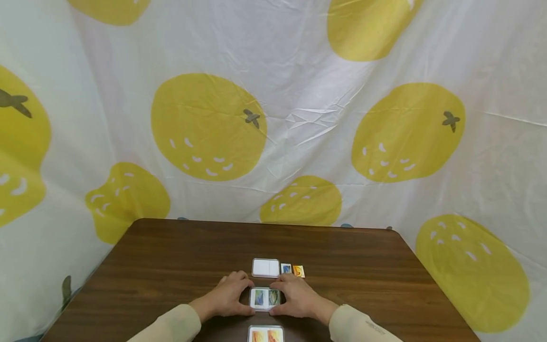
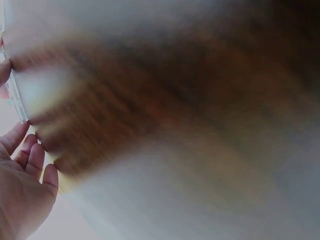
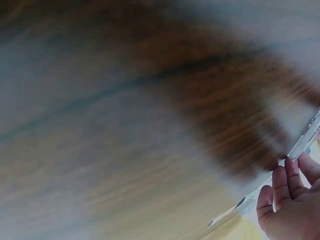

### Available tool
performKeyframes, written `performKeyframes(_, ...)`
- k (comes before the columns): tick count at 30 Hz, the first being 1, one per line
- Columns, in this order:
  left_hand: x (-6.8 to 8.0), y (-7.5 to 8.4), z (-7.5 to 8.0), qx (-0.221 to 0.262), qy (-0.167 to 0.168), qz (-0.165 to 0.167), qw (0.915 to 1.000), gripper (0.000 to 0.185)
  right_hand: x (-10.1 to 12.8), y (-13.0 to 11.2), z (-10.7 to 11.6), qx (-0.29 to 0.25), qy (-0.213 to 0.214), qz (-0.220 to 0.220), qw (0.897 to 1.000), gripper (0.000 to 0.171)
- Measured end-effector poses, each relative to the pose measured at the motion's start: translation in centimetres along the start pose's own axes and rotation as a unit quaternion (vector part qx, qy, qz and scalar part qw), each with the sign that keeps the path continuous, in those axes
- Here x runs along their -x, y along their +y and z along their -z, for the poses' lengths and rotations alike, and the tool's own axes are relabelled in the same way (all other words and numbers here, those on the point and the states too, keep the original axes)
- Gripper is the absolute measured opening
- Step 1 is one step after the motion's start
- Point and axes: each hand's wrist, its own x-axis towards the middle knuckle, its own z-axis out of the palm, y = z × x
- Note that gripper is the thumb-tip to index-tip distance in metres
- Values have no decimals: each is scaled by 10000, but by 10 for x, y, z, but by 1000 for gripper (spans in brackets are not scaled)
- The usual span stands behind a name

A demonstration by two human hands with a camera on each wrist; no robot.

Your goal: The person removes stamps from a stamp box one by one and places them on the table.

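Note:
A flat, clear-rimmed plastic case (image 1: 265, 299) lies on the table with two small picture cards inside, one bluish green and one dark green. My left hand (image 1: 229, 294) grips its left end, thumb at the near corner and fingers at the far one. On the opposite end my right hand (image 1: 297, 295) holds it the same way. The left wrist view shows the case edge (image 2: 18, 102) between left thumb and fingers. In the right wrist view, right fingertips (image 3: 291, 165) meet the case's clear edge (image 3: 302, 140).
Beyond the hands lies a similar case (image 1: 266, 268) with a plain white inside. Beside it are a blue picture card (image 1: 286, 269) and an orange one (image 1: 298, 271). Nearer me, another case (image 1: 266, 334) holds two orange cards. A lemon-print curtain (image 1: 299, 142) hangs behind the brown table (image 1: 171, 251).

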Motion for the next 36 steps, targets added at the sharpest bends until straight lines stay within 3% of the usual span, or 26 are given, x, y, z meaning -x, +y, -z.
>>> performKeyframes(12, 0, 6, 3, 26, -16, 14, 10000, 57, -1, -3, 2, -12, -29, -111, 9999, 61)
performKeyframes(23, -2, -1, -1, -24, 80, -131, 9999, 56, 1, -3, 2, 105, 27, -162, 9998, 66)
performKeyframes(36, -1, 4, 2, 17, -11, 1, 10000, 55, 0, 2, 2, 137, -47, -45, 9999, 62)
